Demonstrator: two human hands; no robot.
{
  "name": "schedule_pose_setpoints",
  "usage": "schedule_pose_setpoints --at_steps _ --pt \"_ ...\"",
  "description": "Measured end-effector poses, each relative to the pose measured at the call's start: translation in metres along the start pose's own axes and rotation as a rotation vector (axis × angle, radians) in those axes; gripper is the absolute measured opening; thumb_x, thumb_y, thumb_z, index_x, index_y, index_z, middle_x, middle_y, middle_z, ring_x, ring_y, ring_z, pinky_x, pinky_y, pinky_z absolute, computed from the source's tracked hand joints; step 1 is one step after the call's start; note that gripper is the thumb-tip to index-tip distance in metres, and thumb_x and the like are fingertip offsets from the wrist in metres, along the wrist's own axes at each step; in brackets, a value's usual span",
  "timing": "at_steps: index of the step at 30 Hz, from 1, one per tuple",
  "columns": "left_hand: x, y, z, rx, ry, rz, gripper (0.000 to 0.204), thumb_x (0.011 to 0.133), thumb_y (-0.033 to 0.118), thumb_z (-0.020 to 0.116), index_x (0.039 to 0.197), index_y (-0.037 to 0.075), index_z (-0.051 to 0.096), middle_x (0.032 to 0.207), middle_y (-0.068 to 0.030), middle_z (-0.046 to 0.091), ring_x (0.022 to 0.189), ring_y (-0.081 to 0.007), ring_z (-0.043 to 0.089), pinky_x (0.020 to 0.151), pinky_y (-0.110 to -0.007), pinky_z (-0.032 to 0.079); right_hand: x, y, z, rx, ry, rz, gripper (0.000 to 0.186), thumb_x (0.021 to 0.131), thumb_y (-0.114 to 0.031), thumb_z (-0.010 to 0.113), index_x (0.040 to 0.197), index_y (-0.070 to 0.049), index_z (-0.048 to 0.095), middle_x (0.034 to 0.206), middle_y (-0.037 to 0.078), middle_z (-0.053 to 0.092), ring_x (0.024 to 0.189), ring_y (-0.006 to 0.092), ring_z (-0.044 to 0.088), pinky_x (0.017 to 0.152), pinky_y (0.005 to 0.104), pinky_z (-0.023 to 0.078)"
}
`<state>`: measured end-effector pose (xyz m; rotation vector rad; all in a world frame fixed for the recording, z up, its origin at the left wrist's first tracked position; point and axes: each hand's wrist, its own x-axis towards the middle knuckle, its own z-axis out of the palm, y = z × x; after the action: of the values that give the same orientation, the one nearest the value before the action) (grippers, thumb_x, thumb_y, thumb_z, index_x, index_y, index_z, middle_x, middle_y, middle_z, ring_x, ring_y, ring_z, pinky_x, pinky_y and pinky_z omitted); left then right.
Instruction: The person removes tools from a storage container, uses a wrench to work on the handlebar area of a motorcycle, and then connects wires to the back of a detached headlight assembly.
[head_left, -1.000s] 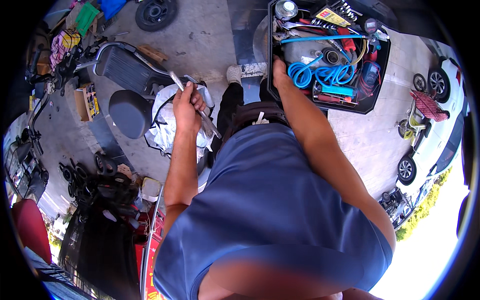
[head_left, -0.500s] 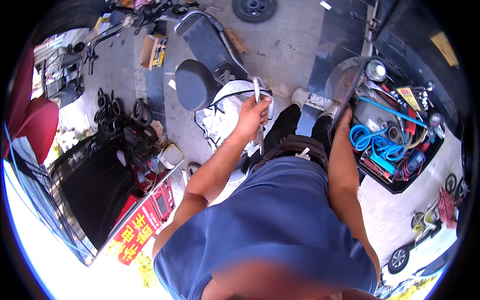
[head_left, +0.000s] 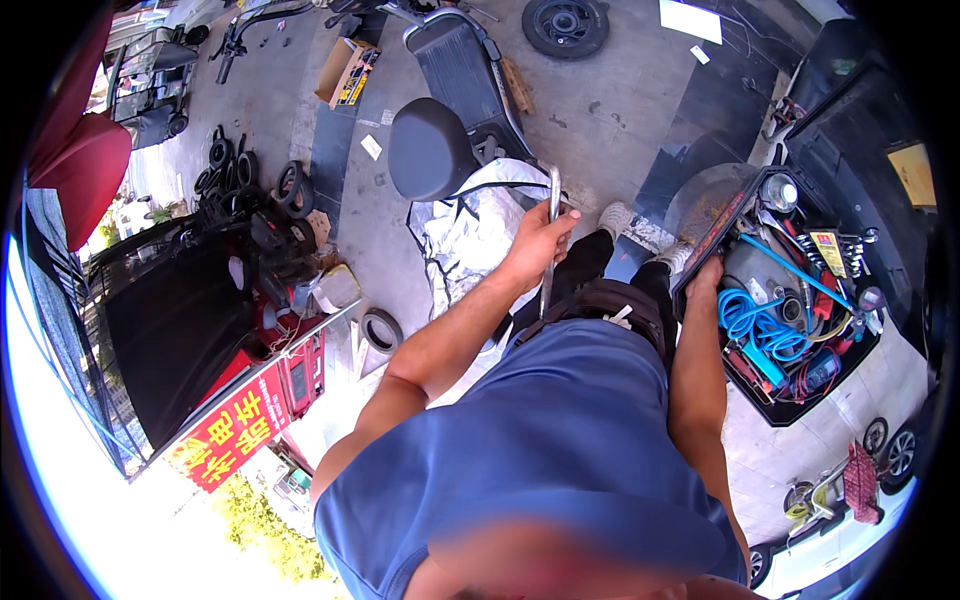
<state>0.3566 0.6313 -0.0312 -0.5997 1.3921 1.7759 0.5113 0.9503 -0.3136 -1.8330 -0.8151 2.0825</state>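
Observation:
My left hand [head_left: 537, 246] is closed around the middle of a long silver metal bar [head_left: 555, 184], held near upright in front of my waist. Whether the bar's ends are shaped as a wrench or a lever is too small to tell. At my right side, my right hand [head_left: 705, 277] grips the near edge of a black tool tray [head_left: 775, 412], its fingers partly hidden by the wall. Inside the tray lie a coiled blue hose [head_left: 765, 335], a grey rounded tank [head_left: 757, 268], several wrenches [head_left: 853, 262] and red-handled tools.
Ahead of my left hand stands a scooter with a dark seat [head_left: 430, 150] and a silver-white cover [head_left: 465, 235]. A wheel [head_left: 565, 25] lies farther off. Loose tyres [head_left: 292, 188], an open cardboard box [head_left: 347, 75] and a red sign [head_left: 232, 428] are on the left.
The view has shifted, so the scooter, tray and floor things sit differently in it. My left hand still holds the bar, and my right hand stays at the tray's edge.

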Motion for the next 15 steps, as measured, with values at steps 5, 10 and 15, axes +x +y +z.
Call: schedule_pose_setpoints --at_steps 5,10,15 --pt "-0.005 -0.005 -0.001 0.044 0.048 0.049 0.017 0.099 0.018 0.068 0.100 0.008 0.055 0.066 0.0056 0.044 0.052 -0.0061 0.038 0.048 -0.027 0.032 -0.086 -0.012 0.004 -0.320 0.026 -0.183 0.029 0.111 -0.028 0.049 0.121 -0.005 0.062 0.098 0.007 0.066 0.085 0.0134 0.063 0.073 0.0268 0.054" --pt "-0.019 -0.002 0.022 0.230 -0.067 0.225 0.019 0.097 0.021 0.074 0.095 0.003 0.068 0.063 0.0060 0.049 0.055 -0.0044 0.042 0.050 -0.025 0.032 -0.203 -0.047 -0.010 -0.561 -0.323 -0.395 0.020 0.111 -0.022 0.051 0.114 -0.003 0.057 0.096 0.007 0.064 0.084 0.0140 0.060 0.080 0.0324 0.050" --pt "-0.059 0.018 0.081 0.570 -0.355 0.593 0.034 0.093 0.014 0.078 0.122 -0.004 0.072 0.076 0.0032 0.055 0.063 -0.0054 0.049 0.058 -0.023 0.039 -0.294 -0.098 0.026 -0.304 -0.908 -0.550 0.021 0.109 -0.024 0.056 0.117 -0.005 0.052 0.095 0.005 0.062 0.087 0.0131 0.060 0.075 0.0301 0.052"
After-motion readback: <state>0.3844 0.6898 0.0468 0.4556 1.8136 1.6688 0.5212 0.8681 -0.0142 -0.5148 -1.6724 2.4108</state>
